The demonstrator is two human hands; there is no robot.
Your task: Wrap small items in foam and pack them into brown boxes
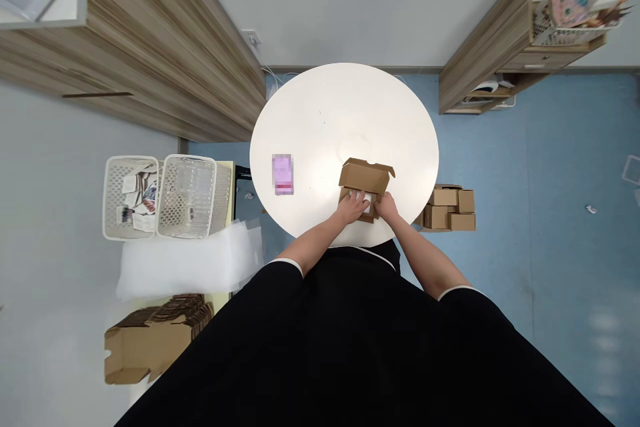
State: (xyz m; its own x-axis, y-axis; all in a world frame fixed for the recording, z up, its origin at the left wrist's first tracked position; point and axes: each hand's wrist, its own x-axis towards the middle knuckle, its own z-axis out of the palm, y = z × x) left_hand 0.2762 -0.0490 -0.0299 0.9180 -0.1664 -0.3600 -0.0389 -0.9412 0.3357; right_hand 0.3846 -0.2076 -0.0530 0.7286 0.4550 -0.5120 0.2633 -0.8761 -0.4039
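I have the cardboard box (365,177) on the round white table (310,133), close to the near edge and a little right of the middle of that edge. It is plain brown board, matte, with no print that I can make out. The lid stands open, leaning back toward the table's far edge, its inner face up to me; its free edge has a small notch near the middle, and a curled tab sticks out at its right corner. Inside the low walls I see a white item (369,200), mostly covered, so I cannot tell its shape.

The left hand (351,205) lies over the opening with its fingers spread, on the white item. The right hand (385,205) is at the box's right wall with its fingers curled in; I cannot tell whether they pinch the board or only press on it.

Near the table's left edge lies a purple item (283,173), blurred into squares, with a red band toward its near end. Past the right edge I see a group of brown boxes (444,209), closed for the most part, in the same kind of board.
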